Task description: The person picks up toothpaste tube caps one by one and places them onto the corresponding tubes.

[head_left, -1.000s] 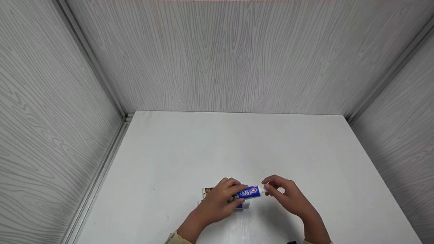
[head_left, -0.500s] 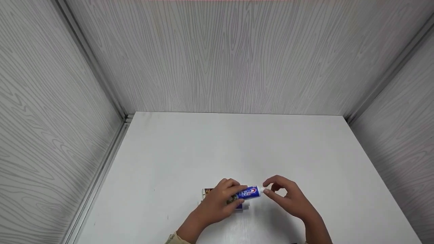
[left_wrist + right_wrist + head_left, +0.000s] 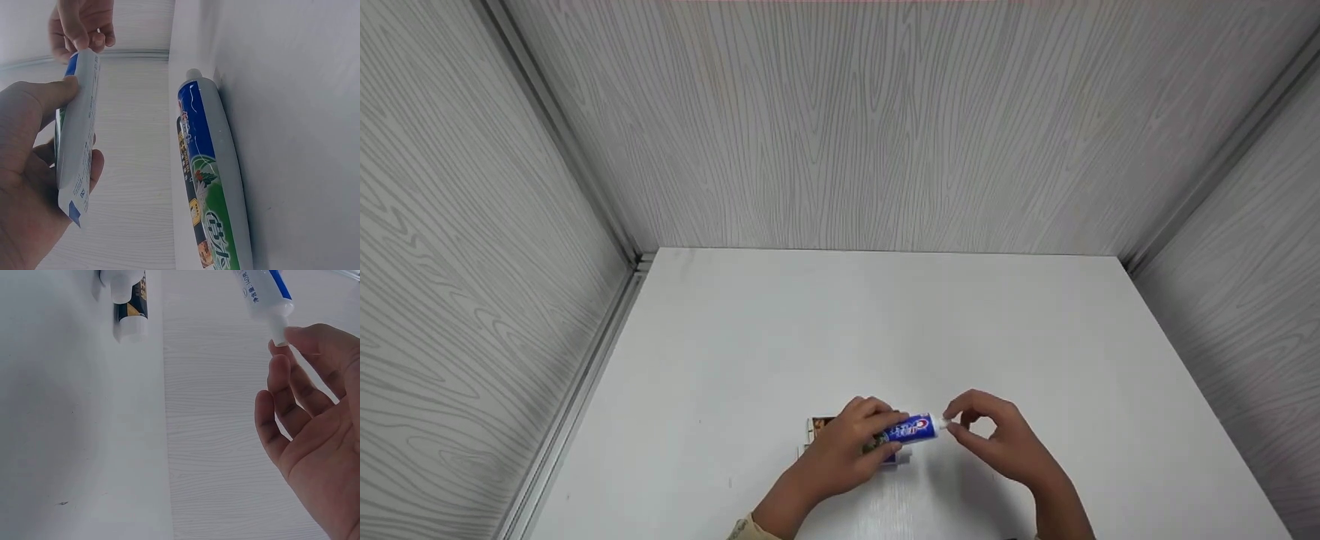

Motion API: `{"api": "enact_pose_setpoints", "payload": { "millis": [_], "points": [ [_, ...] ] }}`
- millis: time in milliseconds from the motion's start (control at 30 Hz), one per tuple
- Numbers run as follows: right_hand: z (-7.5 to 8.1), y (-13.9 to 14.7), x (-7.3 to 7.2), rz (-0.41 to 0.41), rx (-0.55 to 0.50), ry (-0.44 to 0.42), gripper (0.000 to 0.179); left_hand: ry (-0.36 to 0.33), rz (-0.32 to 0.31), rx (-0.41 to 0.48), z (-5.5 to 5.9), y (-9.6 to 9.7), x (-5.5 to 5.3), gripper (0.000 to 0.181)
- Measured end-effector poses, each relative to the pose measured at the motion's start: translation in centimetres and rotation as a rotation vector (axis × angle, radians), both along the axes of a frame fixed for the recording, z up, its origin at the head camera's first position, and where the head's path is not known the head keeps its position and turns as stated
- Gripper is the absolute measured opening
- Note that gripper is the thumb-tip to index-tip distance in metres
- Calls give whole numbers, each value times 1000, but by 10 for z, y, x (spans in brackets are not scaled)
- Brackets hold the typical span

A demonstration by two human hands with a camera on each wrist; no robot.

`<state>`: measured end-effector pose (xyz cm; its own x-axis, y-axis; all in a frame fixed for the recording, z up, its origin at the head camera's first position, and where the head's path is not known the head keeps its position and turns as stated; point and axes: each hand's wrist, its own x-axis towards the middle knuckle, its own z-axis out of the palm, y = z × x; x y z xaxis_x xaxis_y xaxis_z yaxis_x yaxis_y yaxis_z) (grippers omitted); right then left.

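Observation:
My left hand (image 3: 844, 454) grips a blue-and-white toothpaste tube (image 3: 911, 428), held above the table with its capped end pointing right. In the left wrist view the tube's white back and flat crimped end (image 3: 73, 211) show. My right hand (image 3: 1001, 439) pinches the tube's small white cap (image 3: 278, 331) between thumb and index finger, the other fingers loosely bent. Below my left hand lies another toothpaste tube (image 3: 211, 180), blue, green and white. Beside it is a black-and-gold tube (image 3: 192, 208), largely hidden by the green one.
A white table (image 3: 780, 322) spreads out under the hands. Grey wood-grain panels enclose it, with a back wall (image 3: 877, 127) and side walls (image 3: 450, 262). In the right wrist view, white caps (image 3: 134, 328) of the lying tubes point toward the camera.
The right thumb and index finger loosened and shifted their hold around the cap, ending slightly to the right. The left hand and its tube have hardly moved.

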<state>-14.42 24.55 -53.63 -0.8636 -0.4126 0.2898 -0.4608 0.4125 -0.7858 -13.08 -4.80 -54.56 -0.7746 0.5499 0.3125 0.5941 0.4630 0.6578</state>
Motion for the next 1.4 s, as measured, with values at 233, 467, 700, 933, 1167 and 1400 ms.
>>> {"api": "enact_pose_setpoints", "payload": {
  "millis": [233, 467, 700, 933, 1167, 1400],
  "points": [
    [0, -2, 1, -113, 43, -146, 16, 4, 4, -7, -1, 3, 1, 40],
    [-1, 0, 0, -89, 42, -102, 14, -8, 11, 8, 1, 3, 2, 40],
    [-2, 3, 1, -20, 24, -28, 31, -30, 16, 1, 0, 2, 1, 41],
    [-2, 2, 1, 45, -22, 10, 22, -18, 11, -7, 1, 1, 3, 42],
    [-4, 3, -1, 81, -28, -6, 20, -13, 1, -4, 1, 0, 4, 42],
    [-6, 2, 0, 59, 7, -28, 18, 5, 2, -28, 1, 0, 4, 42]
  ]
}}
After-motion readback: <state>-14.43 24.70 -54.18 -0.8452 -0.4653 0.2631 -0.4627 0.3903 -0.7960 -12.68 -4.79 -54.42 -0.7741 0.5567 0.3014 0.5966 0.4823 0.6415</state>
